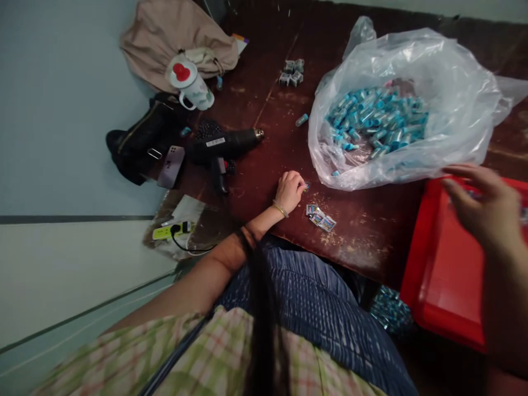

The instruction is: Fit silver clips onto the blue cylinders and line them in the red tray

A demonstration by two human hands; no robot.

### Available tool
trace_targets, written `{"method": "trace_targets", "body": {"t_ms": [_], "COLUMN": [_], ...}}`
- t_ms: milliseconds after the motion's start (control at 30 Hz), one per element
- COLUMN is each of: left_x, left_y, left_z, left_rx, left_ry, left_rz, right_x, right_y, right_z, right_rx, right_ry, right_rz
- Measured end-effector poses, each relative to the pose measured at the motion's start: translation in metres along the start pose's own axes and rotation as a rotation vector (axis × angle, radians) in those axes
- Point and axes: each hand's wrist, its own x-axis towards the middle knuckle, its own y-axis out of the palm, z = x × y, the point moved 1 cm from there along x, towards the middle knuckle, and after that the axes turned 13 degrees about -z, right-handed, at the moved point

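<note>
My left hand [290, 191] rests on the dark red table with its fingers closed on a small piece with a coloured print [306, 188], mostly hidden by the fingertips. Just right of it lies a small group of similar flat printed pieces [320, 218]. My right hand [484, 201], slightly blurred, hovers over the far part of a red tray [449, 264], thumb and fingers apart. Nothing shows between them. Some small items in the tray are partly hidden behind this hand. Beyond it, a clear plastic bag [462, 110] holds many small blue-capped clear tubes [377, 115].
On the left lie a black heat gun [231, 140], a phone [171, 166], a black bag [144, 137] and a lidded mug [198, 91]. Small grey parts [292, 72] and one loose tube [302, 120] lie mid-table. A power strip [171, 230] sits lower left.
</note>
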Motion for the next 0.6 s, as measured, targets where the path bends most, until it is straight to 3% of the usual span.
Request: {"method": "trace_targets", "body": {"t_ms": [100,200,300,433,600], "left_x": [-0.005,-0.012,-0.019,-0.026,-0.023], "left_y": [-0.008,-0.016,-0.025,-0.033,-0.028], "left_z": [0.006,0.015,0.026,0.034,0.029], "left_rx": [-0.077,-0.155,-0.237,-0.354,-0.634], "left_ry": [-0.001,-0.036,-0.091,-0.192,-0.41], "left_rz": [-0.051,-0.074,-0.08,-0.075,0.037], "right_x": [-0.008,-0.022,-0.035,-0.044,-0.048], "right_y": [0.062,0.132,0.181,0.206,0.193], "right_z": [0.062,0.122,0.147,0.142,0.161], "right_rx": [0.26,0.28,0.199,0.167,0.17], "right_ry": [-0.109,-0.238,-0.301,-0.286,-0.26], "right_rz": [0.25,0.506,0.581,0.576,0.555]}}
